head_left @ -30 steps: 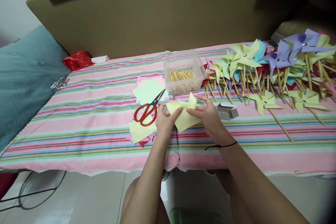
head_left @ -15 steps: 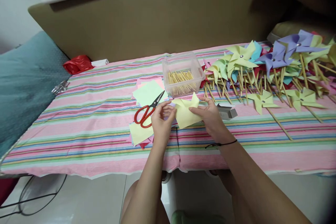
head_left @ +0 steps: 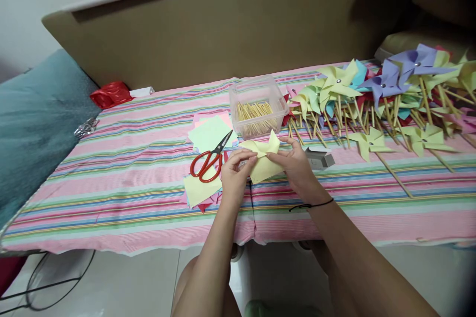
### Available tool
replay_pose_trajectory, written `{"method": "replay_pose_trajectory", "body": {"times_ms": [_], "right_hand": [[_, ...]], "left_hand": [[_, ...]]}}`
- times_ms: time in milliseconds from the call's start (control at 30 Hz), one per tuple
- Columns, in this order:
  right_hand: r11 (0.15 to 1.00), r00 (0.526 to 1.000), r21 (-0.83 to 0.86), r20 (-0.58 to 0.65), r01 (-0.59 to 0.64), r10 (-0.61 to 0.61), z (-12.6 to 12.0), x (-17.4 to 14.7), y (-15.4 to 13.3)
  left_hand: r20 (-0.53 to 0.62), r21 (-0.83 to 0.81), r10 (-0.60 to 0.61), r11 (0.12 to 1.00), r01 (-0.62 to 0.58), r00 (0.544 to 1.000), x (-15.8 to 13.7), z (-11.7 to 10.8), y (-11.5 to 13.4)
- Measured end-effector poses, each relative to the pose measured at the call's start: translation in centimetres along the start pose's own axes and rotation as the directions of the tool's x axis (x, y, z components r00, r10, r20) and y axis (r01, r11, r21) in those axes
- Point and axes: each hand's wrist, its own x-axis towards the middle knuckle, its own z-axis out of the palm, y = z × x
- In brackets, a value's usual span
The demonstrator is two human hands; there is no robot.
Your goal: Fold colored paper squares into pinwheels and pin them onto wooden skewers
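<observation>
A yellow paper sheet (head_left: 266, 168), partly bent into pinwheel blades, is held up between my two hands. My left hand (head_left: 236, 173) pinches its left side, fingers curled. On the other side my right hand (head_left: 295, 166) grips it, the thumb pressed near the paper's middle. Left of my left hand lie scissors (head_left: 211, 159) with red handles and dark blades, resting across a pile of coloured paper squares (head_left: 211, 132). More yellow paper (head_left: 201, 189) sits below the handles. A small grey box (head_left: 320, 159) is just beyond my right hand.
Behind the hands stands a clear plastic tub (head_left: 260, 126) of thin wooden sticks (head_left: 255, 116). Many finished pinwheels (head_left: 338, 81) crowd the right side. A red plastic bag (head_left: 110, 95) and a teal cushion (head_left: 44, 124) are at left, on a striped cloth (head_left: 122, 183).
My left fingers have moved right and inward over the paper, toward its middle, where another flap is now bent in. My right hand keeps its grip. The view has shifted slightly.
</observation>
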Motion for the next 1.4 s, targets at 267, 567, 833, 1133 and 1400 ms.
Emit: {"method": "replay_pose_trajectory", "body": {"times_ms": [267,567,833,1133,1400], "right_hand": [[0.999,0.999,-0.018,0.042,0.026,-0.025,0.1,-0.1,-0.1],[0.998,0.998,-0.047,0.050,0.037,-0.035,0.2,-0.2,0.0],[0.998,0.998,-0.036,0.049,0.045,-0.044,0.6,-0.3,0.2],[0.996,0.996,-0.017,0.016,0.090,-0.089,1.1,-0.7,0.5],[0.994,0.994,0.018,0.008,0.111,-0.111,1.4,-0.9,0.9]], "left_hand": [[-0.048,-0.222,-0.301,0.933,0.284,0.952,-0.4,0.6,0.1],[-0.023,-0.273,-0.360,0.900,0.341,0.933,-0.4,0.8,0.1],[-0.105,-0.265,-0.351,0.912,0.314,0.931,-0.5,1.1,-0.2],[-0.144,-0.304,-0.348,0.906,0.294,0.926,-0.7,1.5,0.2],[-0.183,-0.353,-0.374,0.888,0.294,0.909,-0.8,1.5,-0.1]]}}
